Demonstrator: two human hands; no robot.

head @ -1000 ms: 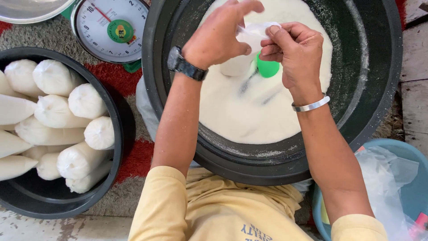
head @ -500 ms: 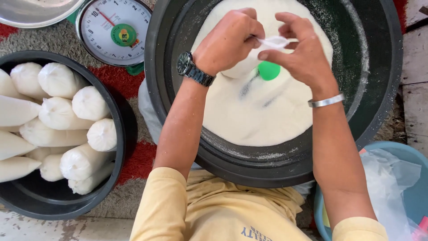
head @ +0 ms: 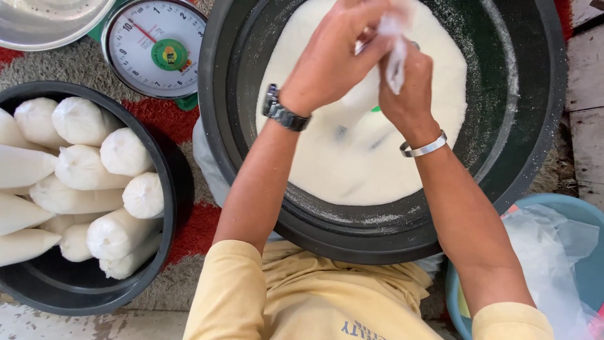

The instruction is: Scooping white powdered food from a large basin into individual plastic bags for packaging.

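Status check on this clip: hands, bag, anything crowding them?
Left hand and right hand both gripping the small clear bag over the black tub of white grain. Nothing between them. Filled bags sit apart in the side basin.

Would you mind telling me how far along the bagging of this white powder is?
Done: many filled bags lie in the black tub. In hand: the left hand and right hand grip the neck of a clear bag over the basin. Left: much white powder remains.
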